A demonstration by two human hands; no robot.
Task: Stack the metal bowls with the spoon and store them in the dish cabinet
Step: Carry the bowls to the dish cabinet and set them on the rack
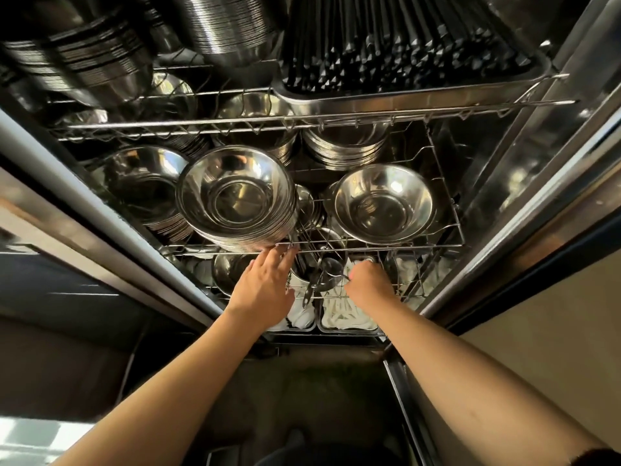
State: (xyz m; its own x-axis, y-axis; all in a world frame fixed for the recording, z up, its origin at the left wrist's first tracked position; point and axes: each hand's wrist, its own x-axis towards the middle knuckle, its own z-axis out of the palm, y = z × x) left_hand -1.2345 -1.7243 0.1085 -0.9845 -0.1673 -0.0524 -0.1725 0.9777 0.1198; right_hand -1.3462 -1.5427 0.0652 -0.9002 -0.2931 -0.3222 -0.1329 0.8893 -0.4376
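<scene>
Place: an open dish cabinet point(524, 183) with wire shelves; the middle shelf point(447, 245) carries tall stacks of metal bowls, the lower shelf holds smaller ware above white trays point(346, 319).
Task's things: the bowls with the spoon point(327, 269) sit on the lower shelf, near the front edge, between the two hands; a small bowl point(307, 275) there is mostly hidden, and the spoon's handle hangs toward the near rail.
Left hand point(265, 284): released, fingers spread, tips touching the front wire of the middle shelf just under the big bowl stack point(237, 200); it grips nothing that I can see.
Right hand point(368, 280): clenched, just right of the spoon; whether it pinches the spoon, the bowl rim or a shelf wire I cannot tell.
Progress: judged late, the load looks already inside the cabinet and only needs settling.
Risk, stack: the big bowl stack leans toward the front; a knock from the left fingers could tip it off the shelf.
Risk, spoon: its handle pokes out near the rail; a withdrawing hand could snag it and drag the bowl out.
Risk, wires: the spoon could slip through the shelf gaps into the trays below.
</scene>
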